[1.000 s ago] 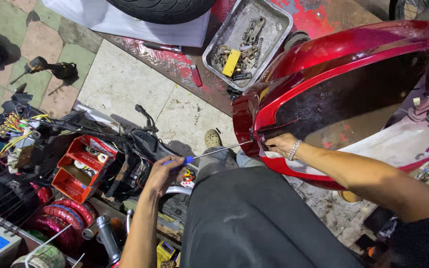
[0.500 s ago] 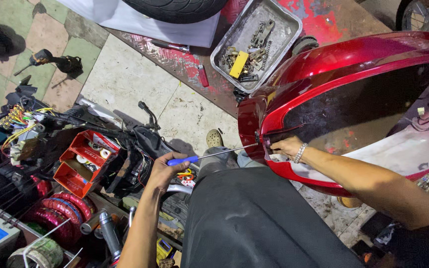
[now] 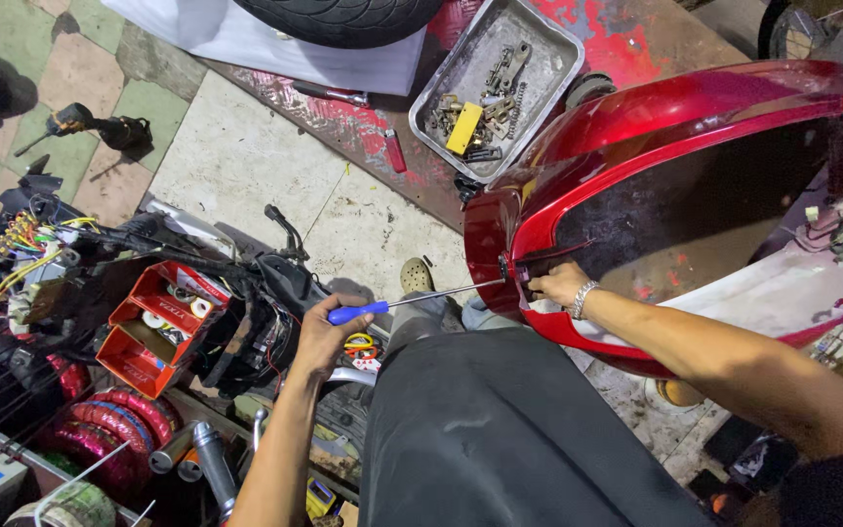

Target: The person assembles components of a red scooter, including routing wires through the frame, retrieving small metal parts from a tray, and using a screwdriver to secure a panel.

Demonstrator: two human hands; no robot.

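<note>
My left hand (image 3: 322, 334) grips the blue handle of a long screwdriver (image 3: 412, 300). Its thin shaft runs right, and the tip meets the front edge of a red scooter body panel (image 3: 675, 117). My right hand (image 3: 558, 284), with a metal bracelet on the wrist, rests on that same panel edge right beside the screwdriver tip, fingers curled against the red plastic. My dark-trousered lap (image 3: 500, 429) fills the bottom middle.
A grey metal tray (image 3: 558, 44) of bolts and small parts lies on the floor at the top. A tyre (image 3: 343, 15) sits at the top edge. At left are a stripped scooter handlebar (image 3: 246, 283), coloured wiring (image 3: 21, 244) and a red open box (image 3: 153, 327).
The view has shifted slightly. The screwdriver tip has moved right until it meets the panel edge by my right hand. My left hand keeps its grip on the handle.
</note>
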